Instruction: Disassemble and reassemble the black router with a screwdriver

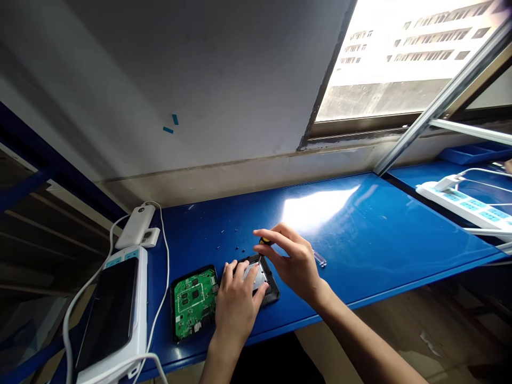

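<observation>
My right hand (296, 260) pinches a small screwdriver (264, 241) with a yellow and black handle between thumb and fingers. It stands nearly upright, its tip down at a silver metal plate (260, 276) set in a black plastic casing (273, 291). My left hand (239, 298) lies over the casing with fingers spread, index finger and thumb resting on the plate; it covers the casing's left part. Just left of that hand, a green circuit board (194, 300) sits in a second black casing. Several tiny screws (237, 248) are scattered on the blue table beyond the hands.
Right of my right hand lies a clear plastic piece (319, 259). At the left stand a white power strip (140, 298) with a black phone (109, 309) on it, a white power bank (136, 226) and loose white cables (166, 256). A metal frame post (424, 122) rises at the right.
</observation>
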### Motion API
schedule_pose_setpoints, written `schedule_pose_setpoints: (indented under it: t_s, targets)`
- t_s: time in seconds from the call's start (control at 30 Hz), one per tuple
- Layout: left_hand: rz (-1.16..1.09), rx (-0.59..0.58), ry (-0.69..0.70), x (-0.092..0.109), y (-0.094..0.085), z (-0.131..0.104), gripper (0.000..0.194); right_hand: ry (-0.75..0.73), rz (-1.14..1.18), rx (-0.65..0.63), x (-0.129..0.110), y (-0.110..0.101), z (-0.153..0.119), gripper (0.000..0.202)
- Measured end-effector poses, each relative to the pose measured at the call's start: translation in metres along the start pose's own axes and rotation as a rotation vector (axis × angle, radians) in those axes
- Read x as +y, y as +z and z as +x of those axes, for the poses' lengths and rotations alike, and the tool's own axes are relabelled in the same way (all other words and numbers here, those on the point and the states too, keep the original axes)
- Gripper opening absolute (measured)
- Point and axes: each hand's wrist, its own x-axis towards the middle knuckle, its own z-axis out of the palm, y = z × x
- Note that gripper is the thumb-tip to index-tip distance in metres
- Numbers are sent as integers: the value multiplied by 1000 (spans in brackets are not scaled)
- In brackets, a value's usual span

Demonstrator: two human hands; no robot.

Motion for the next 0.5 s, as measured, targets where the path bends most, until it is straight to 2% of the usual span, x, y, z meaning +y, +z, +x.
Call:
schedule_pose_setpoints:
  t_s: [0.17,0.23,0.37,0.5]
  targets:
    - [2,5,-6,0,0,-1,36,36,-92,35,5,4,2,17]
    - [0,1,-5,0,0,-1,35,29,-74,-1,5,2,1,18]
    - [-8,-8,-2,0,-1,0,34,26,-9,-84,0,-5,-2,34]
    - [-12,-11,-5,1,0,0,35,29,-44,-104,-3,-6,-2,26]
